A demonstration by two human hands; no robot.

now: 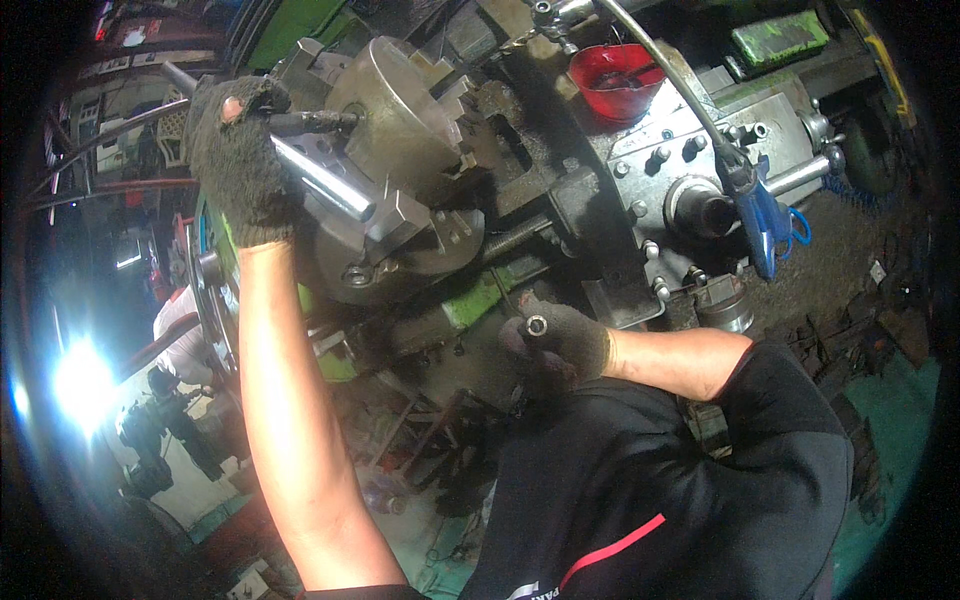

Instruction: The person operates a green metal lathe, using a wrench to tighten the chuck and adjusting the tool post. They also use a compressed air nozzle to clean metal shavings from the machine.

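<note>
My left hand point(240, 160), in a dark, worn glove with a fingertip showing through, is closed around a T-handled chuck key point(325, 180). Its bright crossbar slants down to the right past my fist. The key's dark stem points right, toward the large metal cylinder point(385, 105) held in the lathe chuck point(400, 255); whether its tip is seated cannot be made out. Low in the middle, close to my body, my gloved right hand point(570, 340) grips a metal tool with a hollow round end point(537, 325). The rest of that tool is mostly hidden by the fingers.
Right of the chuck stands the lathe carriage point(640, 175) with several bolts. A red bowl point(617, 82) sits on it, near a blue air gun point(755, 215) on a hose. A green block point(780, 40) lies far right. A bright lamp point(82, 385) glares at left, beside another person point(185, 335).
</note>
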